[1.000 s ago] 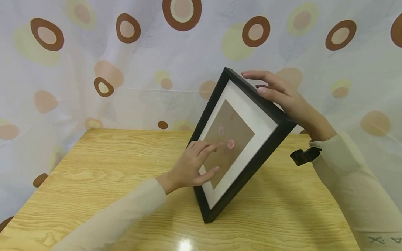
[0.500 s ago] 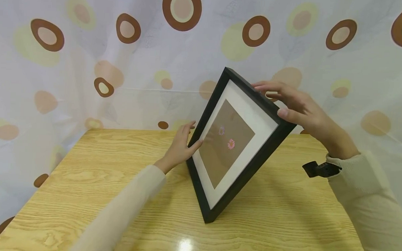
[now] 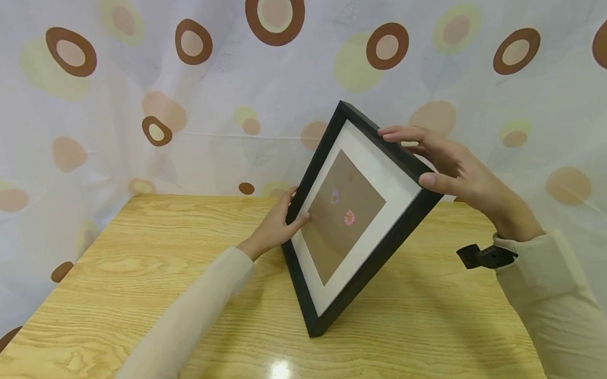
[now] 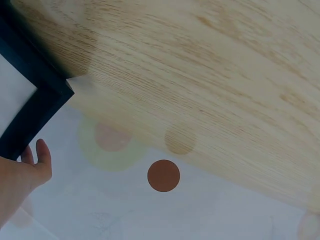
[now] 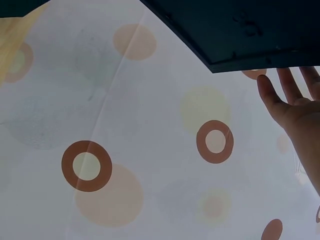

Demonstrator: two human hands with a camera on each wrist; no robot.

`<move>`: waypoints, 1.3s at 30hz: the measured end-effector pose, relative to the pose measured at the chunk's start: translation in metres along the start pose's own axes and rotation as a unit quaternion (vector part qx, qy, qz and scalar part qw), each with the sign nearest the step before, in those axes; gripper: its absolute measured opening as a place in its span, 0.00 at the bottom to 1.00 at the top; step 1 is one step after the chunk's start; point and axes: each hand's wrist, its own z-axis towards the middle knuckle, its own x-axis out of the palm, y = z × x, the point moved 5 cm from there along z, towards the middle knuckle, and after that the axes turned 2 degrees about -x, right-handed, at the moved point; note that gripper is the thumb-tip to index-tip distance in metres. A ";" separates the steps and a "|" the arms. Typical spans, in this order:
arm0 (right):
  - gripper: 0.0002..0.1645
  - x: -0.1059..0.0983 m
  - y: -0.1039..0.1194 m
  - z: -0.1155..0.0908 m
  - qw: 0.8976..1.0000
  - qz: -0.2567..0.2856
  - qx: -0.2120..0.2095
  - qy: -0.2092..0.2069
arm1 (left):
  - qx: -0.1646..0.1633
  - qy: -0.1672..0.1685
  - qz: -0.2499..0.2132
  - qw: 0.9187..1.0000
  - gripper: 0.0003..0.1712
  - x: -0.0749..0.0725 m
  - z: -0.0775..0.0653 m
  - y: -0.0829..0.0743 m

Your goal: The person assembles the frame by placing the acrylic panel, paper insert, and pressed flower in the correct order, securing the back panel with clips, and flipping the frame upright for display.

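A black picture frame with a white mat and a brown centre bearing two small flowers leans tilted, its lowest corner on the wooden table. My left hand grips its left side, thumb over the front and fingers going behind the edge. At the upper right, my right hand holds the top side, with the thumb on the front near the corner and fingertips along the upper edge. The left wrist view catches a frame corner beside the left fingers. Seen from the right wrist, the frame's dark underside hides some fingertips.
The pale wooden table reaches back to a white curtain printed with brown and yellow ovals. A black strap-like piece sits at the right sleeve cuff.
My left hand has moved from in front of the picture to grip the frame's left side. My right hand has slid toward the right corner, its thumb now on the front. The frame has barely moved.
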 end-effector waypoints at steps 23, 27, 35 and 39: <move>0.19 -0.050 -0.035 -0.024 0.990 0.001 0.076 -0.123 | 0.049 0.008 0.003 0.999 0.42 -0.018 -0.028 0.005; 0.18 -0.058 -0.041 -0.025 0.988 0.024 0.067 -0.137 | 0.031 0.020 0.009 0.999 0.44 -0.020 -0.035 0.006; 0.14 -0.069 -0.049 -0.022 0.979 0.036 0.077 -0.186 | 0.029 0.033 0.031 0.999 0.44 -0.025 -0.046 0.009; 0.12 -0.074 -0.055 -0.019 0.972 -0.003 0.093 -0.217 | 0.020 0.038 0.049 0.998 0.42 -0.030 -0.052 0.011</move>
